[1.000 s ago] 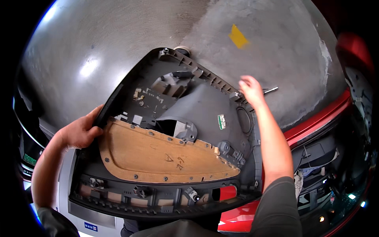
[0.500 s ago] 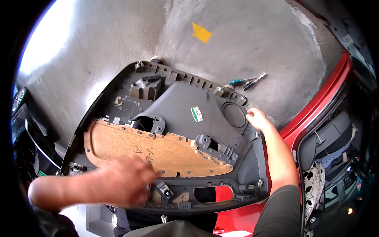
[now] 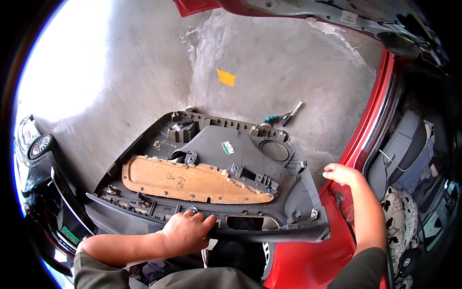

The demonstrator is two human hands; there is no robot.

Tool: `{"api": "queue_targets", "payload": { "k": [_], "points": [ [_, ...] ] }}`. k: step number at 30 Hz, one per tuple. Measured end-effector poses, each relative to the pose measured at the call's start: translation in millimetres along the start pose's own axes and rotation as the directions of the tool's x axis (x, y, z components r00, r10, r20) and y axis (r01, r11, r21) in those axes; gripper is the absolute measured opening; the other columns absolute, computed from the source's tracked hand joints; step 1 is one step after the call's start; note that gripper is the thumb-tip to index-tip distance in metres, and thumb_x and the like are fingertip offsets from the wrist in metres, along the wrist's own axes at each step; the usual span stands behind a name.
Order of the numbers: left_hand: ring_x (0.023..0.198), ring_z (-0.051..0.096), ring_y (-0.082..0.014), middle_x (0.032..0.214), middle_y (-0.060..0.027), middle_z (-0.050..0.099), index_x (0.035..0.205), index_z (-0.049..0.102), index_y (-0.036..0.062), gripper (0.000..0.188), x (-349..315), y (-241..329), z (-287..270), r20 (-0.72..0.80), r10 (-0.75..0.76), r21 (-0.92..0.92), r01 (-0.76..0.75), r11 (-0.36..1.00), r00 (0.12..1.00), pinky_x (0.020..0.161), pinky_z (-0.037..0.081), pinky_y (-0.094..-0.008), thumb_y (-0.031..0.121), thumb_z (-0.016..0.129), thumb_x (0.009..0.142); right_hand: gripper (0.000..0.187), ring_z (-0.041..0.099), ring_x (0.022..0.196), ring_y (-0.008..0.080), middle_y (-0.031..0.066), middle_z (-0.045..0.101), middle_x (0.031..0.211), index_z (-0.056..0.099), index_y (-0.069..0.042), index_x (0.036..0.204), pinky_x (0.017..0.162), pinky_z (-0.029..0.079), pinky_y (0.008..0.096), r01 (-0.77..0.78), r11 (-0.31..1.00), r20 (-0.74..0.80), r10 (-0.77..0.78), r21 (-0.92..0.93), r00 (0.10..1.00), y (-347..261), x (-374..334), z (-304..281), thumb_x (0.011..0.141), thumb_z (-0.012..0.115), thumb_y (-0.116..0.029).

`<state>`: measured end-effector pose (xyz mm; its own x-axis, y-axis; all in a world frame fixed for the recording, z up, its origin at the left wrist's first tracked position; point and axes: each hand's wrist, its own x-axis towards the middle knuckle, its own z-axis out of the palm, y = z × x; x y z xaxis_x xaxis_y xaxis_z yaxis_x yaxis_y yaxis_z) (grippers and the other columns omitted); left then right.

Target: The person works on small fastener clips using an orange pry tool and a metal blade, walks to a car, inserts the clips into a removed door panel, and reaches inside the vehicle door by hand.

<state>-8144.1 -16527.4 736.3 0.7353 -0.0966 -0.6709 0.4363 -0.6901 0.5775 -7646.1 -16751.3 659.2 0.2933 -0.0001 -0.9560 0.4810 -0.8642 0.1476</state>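
A dark grey car door trim panel (image 3: 226, 139) lies tilted before me with its ribbed back face up. A tan fibreboard sheet (image 3: 168, 180) with handwritten marks is fixed along its middle. My left hand (image 3: 187, 232) is closed over the panel's near edge, left of the oblong opening. Past the panel's right edge, my right hand (image 3: 340, 174) hangs apart from it with the fingers curled into a pinch. Whatever is in those fingers is too small to make out. A round speaker recess (image 3: 275, 150) and a green-and-white sticker (image 3: 227, 147) show on the panel.
Screwdrivers (image 3: 276, 117) lie on the concrete floor (image 3: 269, 53) beyond the panel. A yellow patch (image 3: 226, 78) marks the floor farther off. At the right stands a red car body (image 3: 358, 139) with its doorway open and a patterned seat cover (image 3: 397, 226) inside. A black car (image 3: 60, 207) is at the left.
My left hand has come down onto the panel's near edge. My right hand has left the panel's right rim and moved outward. The panel's near side appears raised, and my view has shifted.
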Motion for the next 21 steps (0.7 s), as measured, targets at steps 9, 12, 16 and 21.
{"api": "queue_targets", "payload": {
  "k": [9, 12, 16, 21],
  "points": [
    [0.099, 0.073, -0.0332, 0.100, -0.0109, 0.072, 0.122, 0.068, 0.0116, 0.058, -14.4, 7.8, -10.4, -0.146, 0.000, 0.049, 0.007, 0.999, 0.989, 0.083, 0.061, -0.0454, 0.044, 0.080, 0.075, 0.088, 0.046, 0.143, 0.0547, 0.0336, 0.031, 0.165, 0.021, -0.016, 0.168, 0.104, 0.046, 0.0751, -0.331, 0.805, 0.483, 0.064, 0.493, 0.873, 110.1, -73.5, 36.7, 0.103, 0.062, -0.058],
    [0.097, 0.074, -0.0338, 0.094, -0.0121, 0.074, 0.113, 0.071, 0.0104, 0.050, -33.8, -0.6, -67.6, -0.179, -0.013, 0.036, 0.019, 0.999, 0.984, 0.084, 0.060, -0.0460, 0.049, 0.076, 0.082, 0.069, 0.056, 0.137, 0.0438, 0.0211, 0.053, 0.154, 0.036, -0.012, 0.159, 0.106, 0.049, 0.0669, -0.272, 0.626, 0.521, -0.254, 0.731, 0.815, 72.0, -108.3, 53.5, 0.108, 0.056, -0.053],
    [0.089, 0.074, -0.0359, 0.085, -0.0138, 0.073, 0.110, 0.074, 0.0092, 0.047, -67.7, -17.7, -109.3, -0.208, -0.013, 0.049, 0.023, 0.999, 0.978, 0.079, 0.060, -0.0469, 0.047, 0.076, 0.083, 0.051, 0.066, 0.126, 0.0258, 0.0151, 0.065, 0.140, 0.053, -0.006, 0.147, 0.105, 0.055, 0.0441, -0.109, 0.255, 0.235, -0.543, 0.961, 0.806, 32.8, -100.9, 97.2, 0.107, 0.061, -0.036],
    [0.087, 0.073, -0.0388, 0.084, -0.0155, 0.073, 0.104, 0.075, 0.0106, 0.031, -80.9, -62.9, -155.5, -0.278, -0.201, 0.120, 0.241, 0.963, 0.939, 0.079, 0.059, -0.0501, 0.036, 0.066, 0.089, 0.029, 0.074, 0.090, 0.0214, 0.0097, 0.072, 0.105, 0.062, -0.003, 0.124, 0.081, 0.063, 0.0372, 0.105, 0.229, 0.012, -0.458, 0.968, 0.889, -65.8, -102.4, 88.3, 0.099, 0.065, -0.018]
  ]
}}
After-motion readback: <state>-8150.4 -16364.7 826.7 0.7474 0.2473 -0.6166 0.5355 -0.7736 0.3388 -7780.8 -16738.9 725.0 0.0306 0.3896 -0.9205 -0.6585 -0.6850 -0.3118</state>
